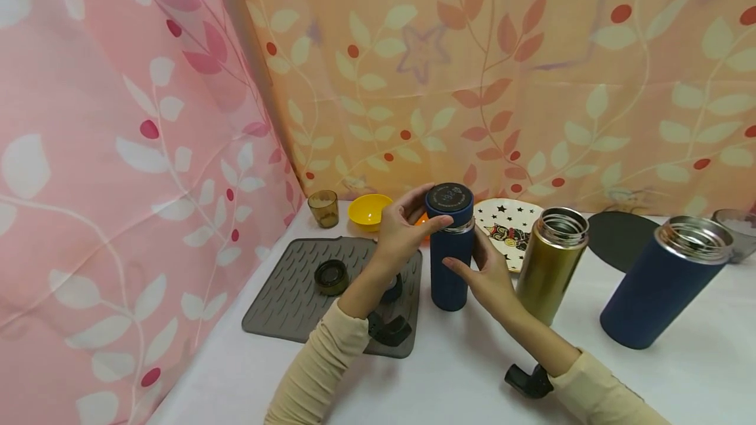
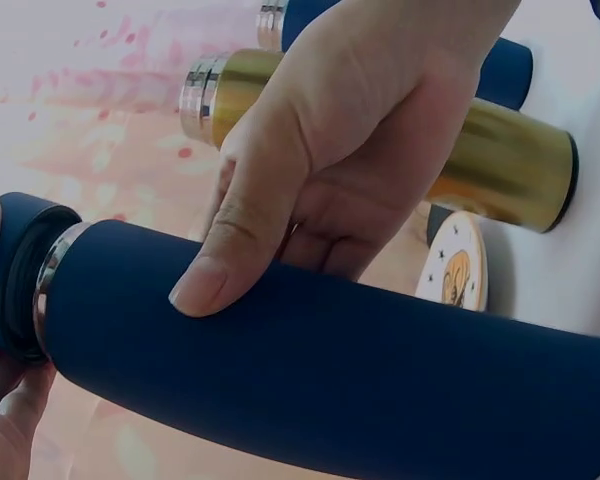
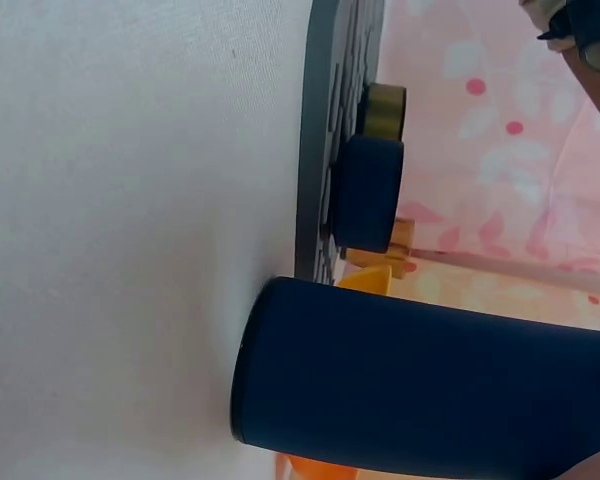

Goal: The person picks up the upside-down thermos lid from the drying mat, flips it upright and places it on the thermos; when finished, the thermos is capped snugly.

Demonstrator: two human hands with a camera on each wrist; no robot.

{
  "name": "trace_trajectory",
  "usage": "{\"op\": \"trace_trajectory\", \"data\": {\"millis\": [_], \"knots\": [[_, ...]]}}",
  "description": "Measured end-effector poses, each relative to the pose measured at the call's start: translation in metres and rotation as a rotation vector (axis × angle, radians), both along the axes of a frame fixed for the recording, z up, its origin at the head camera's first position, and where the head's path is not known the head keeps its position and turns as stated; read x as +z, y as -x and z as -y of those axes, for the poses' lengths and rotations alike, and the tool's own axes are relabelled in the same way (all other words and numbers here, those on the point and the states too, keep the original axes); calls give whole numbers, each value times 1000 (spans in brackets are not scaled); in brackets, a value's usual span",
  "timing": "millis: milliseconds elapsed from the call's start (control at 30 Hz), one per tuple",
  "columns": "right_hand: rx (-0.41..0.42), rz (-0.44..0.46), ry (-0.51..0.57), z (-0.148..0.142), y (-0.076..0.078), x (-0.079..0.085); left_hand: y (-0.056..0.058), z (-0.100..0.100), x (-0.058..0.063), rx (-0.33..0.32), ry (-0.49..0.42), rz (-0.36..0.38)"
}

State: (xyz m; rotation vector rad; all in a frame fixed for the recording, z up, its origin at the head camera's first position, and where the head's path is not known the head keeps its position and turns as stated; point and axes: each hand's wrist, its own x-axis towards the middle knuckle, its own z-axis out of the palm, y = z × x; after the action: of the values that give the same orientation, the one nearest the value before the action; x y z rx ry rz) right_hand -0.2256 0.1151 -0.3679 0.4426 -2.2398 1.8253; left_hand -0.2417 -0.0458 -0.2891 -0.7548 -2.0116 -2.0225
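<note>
A dark blue thermos bottle (image 1: 450, 287) stands upright on the white table. My left hand (image 1: 401, 223) grips its blue lid (image 1: 450, 198), thumb across the front and fingers behind. Lower down, my right hand (image 1: 491, 274) holds the bottle's body, with its thumb on the near side. In the left wrist view the lid (image 2: 15, 275) sits at the mouth, a metal rim (image 2: 55, 290) showing below it. Whether its threads are engaged I cannot tell. The right wrist view shows the bottle's base (image 3: 255, 365) at the table surface.
Left, a grey drying mat (image 1: 277, 307) bears a gold lid (image 1: 332, 277) and a blue lid (image 1: 392, 288). Behind are an amber cup (image 1: 323, 208), yellow bowl (image 1: 369, 210) and star-patterned plate (image 1: 502, 212). Rightward stand lidless gold (image 1: 546, 274) and blue (image 1: 655, 290) bottles and a black round mat (image 1: 620, 238).
</note>
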Motion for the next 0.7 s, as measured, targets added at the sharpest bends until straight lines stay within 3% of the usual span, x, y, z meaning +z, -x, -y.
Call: {"op": "trace_trajectory", "data": {"millis": [200, 333, 600, 700], "knots": [[-7, 2, 3, -3, 4, 0, -7, -2, 15, -1, 64, -16], [3, 1, 6, -3, 6, -1, -8, -2, 17, 0, 87, -18], [-2, -26, -2, -4, 5, -4, -7, -5, 6, 15, 86, -53], [-2, -33, -3, -4, 5, -4, 2, -5, -5, -5, 63, -63]]}}
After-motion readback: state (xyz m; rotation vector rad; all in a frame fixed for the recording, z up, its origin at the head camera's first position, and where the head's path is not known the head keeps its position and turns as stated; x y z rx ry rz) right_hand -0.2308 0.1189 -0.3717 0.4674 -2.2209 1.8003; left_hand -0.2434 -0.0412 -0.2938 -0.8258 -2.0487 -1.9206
